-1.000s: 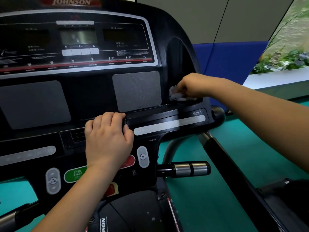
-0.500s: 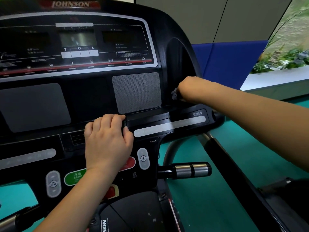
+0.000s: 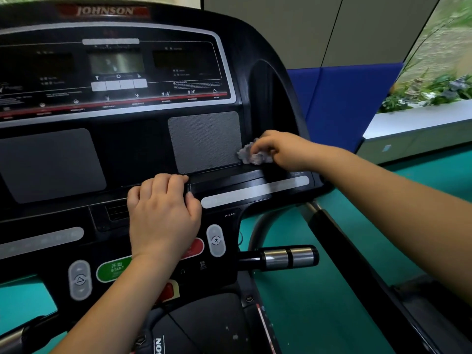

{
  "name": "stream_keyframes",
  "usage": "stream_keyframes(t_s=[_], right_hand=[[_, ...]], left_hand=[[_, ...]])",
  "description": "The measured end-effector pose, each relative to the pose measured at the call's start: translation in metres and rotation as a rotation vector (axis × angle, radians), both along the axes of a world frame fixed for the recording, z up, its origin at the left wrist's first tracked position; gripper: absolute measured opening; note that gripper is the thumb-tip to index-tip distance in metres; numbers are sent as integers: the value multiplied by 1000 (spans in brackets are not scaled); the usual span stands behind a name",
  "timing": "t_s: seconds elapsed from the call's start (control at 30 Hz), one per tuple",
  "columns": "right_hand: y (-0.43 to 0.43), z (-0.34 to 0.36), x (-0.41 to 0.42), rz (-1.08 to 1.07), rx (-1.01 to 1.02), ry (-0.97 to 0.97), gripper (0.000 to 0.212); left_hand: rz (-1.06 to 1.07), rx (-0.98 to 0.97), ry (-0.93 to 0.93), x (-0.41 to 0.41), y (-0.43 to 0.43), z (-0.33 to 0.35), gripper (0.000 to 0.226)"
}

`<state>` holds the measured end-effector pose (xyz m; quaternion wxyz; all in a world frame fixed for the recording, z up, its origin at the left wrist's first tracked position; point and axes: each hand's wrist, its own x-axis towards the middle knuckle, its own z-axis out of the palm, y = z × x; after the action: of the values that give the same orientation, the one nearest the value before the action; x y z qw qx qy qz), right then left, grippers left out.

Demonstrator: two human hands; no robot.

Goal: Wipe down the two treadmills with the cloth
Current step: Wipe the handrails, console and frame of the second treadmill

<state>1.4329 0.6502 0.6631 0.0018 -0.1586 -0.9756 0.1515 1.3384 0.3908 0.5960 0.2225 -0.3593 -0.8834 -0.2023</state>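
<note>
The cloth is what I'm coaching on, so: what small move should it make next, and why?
Probably sweep left across the grey mesh panel: the right hand holds the cloth bunched at its lower right corner, and the left hand grips the ledge below, clear of that path.

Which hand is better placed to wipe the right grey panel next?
Right. The right hand holds the cloth at the lower right corner of the panel, so a short sweep left would likely cover it. The left hand grips the ledge below and has no cloth.
</note>
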Motion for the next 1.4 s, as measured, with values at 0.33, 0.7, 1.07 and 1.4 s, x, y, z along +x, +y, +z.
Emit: stream_keyframes(t_s=[0.33,0.7,1.07,1.4], right_hand=[[-83,-4,-39,189,151,59,40],[14,8,37,-20,278,-112,28],[-12,-19,28,136,125,294,24],[-11,-7,-15,-77,-33,498,10]], left_hand=[[15,-4,23,2,0,1,36],[2,10,11,1,0,1,37],[16,3,10,0,2,-1,37],[7,0,12,1,1,0,38]])
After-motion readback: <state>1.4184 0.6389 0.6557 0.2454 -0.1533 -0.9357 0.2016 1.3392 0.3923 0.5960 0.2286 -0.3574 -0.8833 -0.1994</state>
